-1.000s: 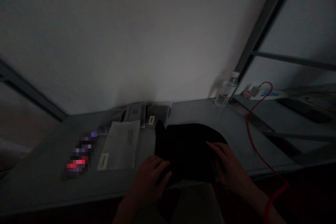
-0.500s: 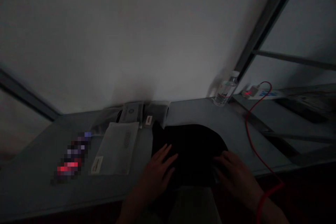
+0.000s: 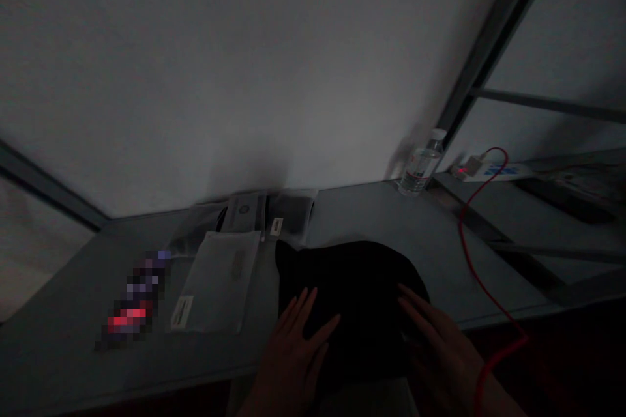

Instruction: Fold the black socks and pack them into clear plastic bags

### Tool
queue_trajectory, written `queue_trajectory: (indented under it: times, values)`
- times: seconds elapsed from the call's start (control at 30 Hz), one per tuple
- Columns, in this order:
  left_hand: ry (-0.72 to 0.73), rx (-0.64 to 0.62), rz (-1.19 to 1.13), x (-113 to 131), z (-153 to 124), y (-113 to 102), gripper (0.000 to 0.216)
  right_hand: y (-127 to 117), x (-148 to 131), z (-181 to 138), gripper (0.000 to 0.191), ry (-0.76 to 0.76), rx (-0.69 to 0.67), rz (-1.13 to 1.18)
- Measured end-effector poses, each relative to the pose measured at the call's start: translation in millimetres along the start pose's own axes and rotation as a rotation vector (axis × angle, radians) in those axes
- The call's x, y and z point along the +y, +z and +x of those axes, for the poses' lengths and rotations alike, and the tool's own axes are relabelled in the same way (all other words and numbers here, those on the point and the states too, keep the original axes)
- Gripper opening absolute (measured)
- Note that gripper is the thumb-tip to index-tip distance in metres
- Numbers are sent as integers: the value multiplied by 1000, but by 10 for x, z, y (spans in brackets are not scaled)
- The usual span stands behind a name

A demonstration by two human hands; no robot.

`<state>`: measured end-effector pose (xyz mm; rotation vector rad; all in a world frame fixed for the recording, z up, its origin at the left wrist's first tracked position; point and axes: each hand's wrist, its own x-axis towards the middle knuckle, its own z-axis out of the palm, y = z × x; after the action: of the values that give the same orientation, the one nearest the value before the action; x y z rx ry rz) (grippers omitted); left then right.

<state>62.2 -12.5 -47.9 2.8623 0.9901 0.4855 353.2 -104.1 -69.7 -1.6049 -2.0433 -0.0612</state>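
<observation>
A black piece of cloth [image 3: 362,300] lies at the front of the grey table and hangs over its near edge. In the dim light its exact kind cannot be made out. My left hand [image 3: 296,345] rests on its left side, fingers spread. On its right side lies my right hand [image 3: 437,332], with the fingers stretched out and touching the cloth; its thumb side is dark. To the left of the cloth is a clear zip bag [image 3: 220,280] with a white label.
Several more plastic bags, among them a dark one with a label [image 3: 293,212], lie against the wall. A water bottle [image 3: 420,166] stands at the back right. A red cable [image 3: 464,244] runs from a charger [image 3: 472,167] past my right arm. A blurred-out item [image 3: 137,300] lies at left.
The black cloth's outline has shifted slightly and its lower edge sits nearer to me. My left hand has come down a little. My right hand's fingers, bent before, are now straighter on the cloth.
</observation>
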Motion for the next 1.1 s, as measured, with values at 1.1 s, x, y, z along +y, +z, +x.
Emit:
queue_trajectory:
  times: [1.1]
  values:
    - [-668, 294, -326, -146, -222, 69, 35, 246, -165, 625, 41, 132, 142, 62]
